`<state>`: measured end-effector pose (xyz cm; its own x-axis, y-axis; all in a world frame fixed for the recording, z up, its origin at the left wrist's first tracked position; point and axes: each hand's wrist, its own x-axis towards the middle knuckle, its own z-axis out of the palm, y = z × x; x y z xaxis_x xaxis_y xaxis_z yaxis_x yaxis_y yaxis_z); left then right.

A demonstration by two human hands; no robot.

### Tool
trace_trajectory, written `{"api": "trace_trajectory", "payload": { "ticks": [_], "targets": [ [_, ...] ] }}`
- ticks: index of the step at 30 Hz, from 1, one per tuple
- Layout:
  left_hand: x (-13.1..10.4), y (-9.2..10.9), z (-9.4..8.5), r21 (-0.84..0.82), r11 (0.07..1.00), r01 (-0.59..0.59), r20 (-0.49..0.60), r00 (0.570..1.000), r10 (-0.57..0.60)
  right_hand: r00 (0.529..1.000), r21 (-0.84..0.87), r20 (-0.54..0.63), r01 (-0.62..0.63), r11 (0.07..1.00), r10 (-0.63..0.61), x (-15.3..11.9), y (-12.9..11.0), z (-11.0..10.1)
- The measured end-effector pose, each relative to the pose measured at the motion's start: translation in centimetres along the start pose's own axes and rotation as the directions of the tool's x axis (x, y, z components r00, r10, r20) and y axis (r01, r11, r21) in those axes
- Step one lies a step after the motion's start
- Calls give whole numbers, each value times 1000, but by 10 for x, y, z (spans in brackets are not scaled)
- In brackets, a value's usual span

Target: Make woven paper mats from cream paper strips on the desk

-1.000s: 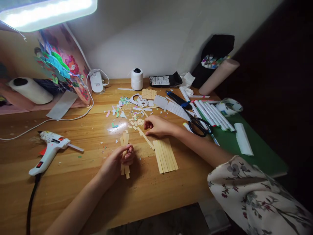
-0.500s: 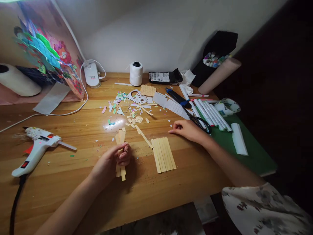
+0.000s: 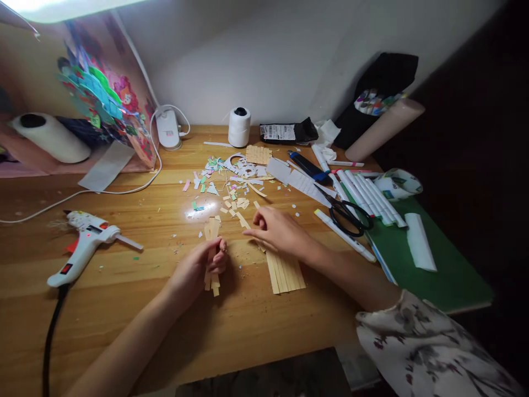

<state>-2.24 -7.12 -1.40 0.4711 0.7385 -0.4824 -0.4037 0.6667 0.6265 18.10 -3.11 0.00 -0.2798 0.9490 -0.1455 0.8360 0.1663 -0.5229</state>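
My left hand [image 3: 206, 263] is closed around a bundle of narrow tan paper strips [image 3: 213, 227], whose ends stick out above and below the fingers. My right hand [image 3: 276, 230] hovers over the desk, thumb stretched out and fingers curled, with a gap between them. A long loose tan strip [image 3: 243, 221] passes beneath the right thumb. Under that wrist lies a flat panel of tan strips set side by side [image 3: 286, 274]; the hand hides its upper part. Nothing shows between the right fingers.
Paper scraps [image 3: 235, 176] litter the desk's middle near a woven tan piece [image 3: 259, 155] and a thread spool [image 3: 239, 127]. A glue gun [image 3: 85, 242] lies left. Scissors [image 3: 347, 215], a box cutter [image 3: 308, 166] and markers [image 3: 363, 193] are right, by a green board [image 3: 450, 270].
My right hand has moved left, from beside the scissors to above the panel and loose strip. A marker it covered now shows. My left hand keeps its strips; the view has shifted slightly.
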Motion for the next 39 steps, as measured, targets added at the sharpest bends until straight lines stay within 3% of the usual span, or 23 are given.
{"api": "trace_trajectory", "payload": {
  "ticks": [2, 4, 6, 8, 9, 12, 14, 17, 19, 20, 21, 22, 24, 25, 26, 28, 30, 33, 36, 39],
  "targets": [
    [0, 1, -3, 133, 988, -77, -73, 994, 87, 1000, -3, 10, -8, 1000, 8, 4, -10, 10],
    [-2, 4, -8, 328, 931, -163, -178, 957, 230, 1000, 10, 12, -8, 1000, 8, 7, -12, 16],
    [-4, 10, -14, 569, 785, -244, -219, 876, 430, 1000, 48, 24, 0, 999, -1, 8, -9, 17],
    [-4, 15, -21, 782, 560, -273, -150, 790, 595, 1000, 100, 28, 5, 995, -8, 8, -3, 13],
    [-3, 17, -25, 861, 445, -247, -109, 765, 635, 1000, 122, 21, 6, 993, -8, 7, 1, 10],
    [3, 21, -36, 986, 147, -76, -41, 746, 664, 1000, 285, -7, 6, 959, -5, 3, 14, -6],
    [7, 21, -40, 998, -18, 60, -29, 698, 716, 1000, 506, 27, -12, 862, -1, -3, 24, -19],
    [9, 22, -36, 967, -141, 211, 1, 551, 834, 997, 632, 81, -63, 772, 15, -14, 41, -35],
    [4, 20, -26, 962, -184, 201, 73, 457, 886, 996, 616, 83, -61, 785, 12, -23, 51, -43],
    [1, 16, -19, 965, -214, 153, 128, 436, 891, 996, 603, 90, -55, 796, 0, -27, 56, -45],
    [-2, 11, -10, 966, -252, 63, 198, 450, 871, 994, 592, 104, -49, 805, -16, -32, 60, -47],
    [-4, 5, -1, 955, -284, -83, 284, 527, 801, 992, 578, 122, -43, 815, -34, -35, 64, -48],
    [-6, -12, 18, 894, -223, -389, 448, 770, 455, 987, 546, 151, -32, 837, -61, -41, 69, -49],
    [-5, -20, 26, 863, -178, -473, 506, 816, 281, 984, 524, 162, -26, 852, -69, -43, 71, -49],
    [-3, -28, 32, 855, -142, -498, 517, 837, 179, 983, 500, 167, -20, 866, -74, -45, 73, -48],
    [2, -41, 39, 846, -66, -528, 532, 837, 128, 985, 466, 156, -5, 885, -77, -47, 74, -46],
    [7, -47, 40, 835, -1, -550, 542, 823, 170, 987, 460, 143, -1, 888, -73, -49, 74, -43],
    [9, -49, 35, 822, 3, -570, 559, 807, 191, 984, 476, 163, -21, 879, -65, -53, 73, -40],
    [10, -46, 33, 837, -18, -546, 536, 814, 222, 958, 504, 281, -90, 859, -64, -58, 71, -41],
    [13, -41, 37, 871, 60, -488, 443, 831, 336, 911, 542, 402, -155, 826, -93, -59, 68, -37]
  ]
}}
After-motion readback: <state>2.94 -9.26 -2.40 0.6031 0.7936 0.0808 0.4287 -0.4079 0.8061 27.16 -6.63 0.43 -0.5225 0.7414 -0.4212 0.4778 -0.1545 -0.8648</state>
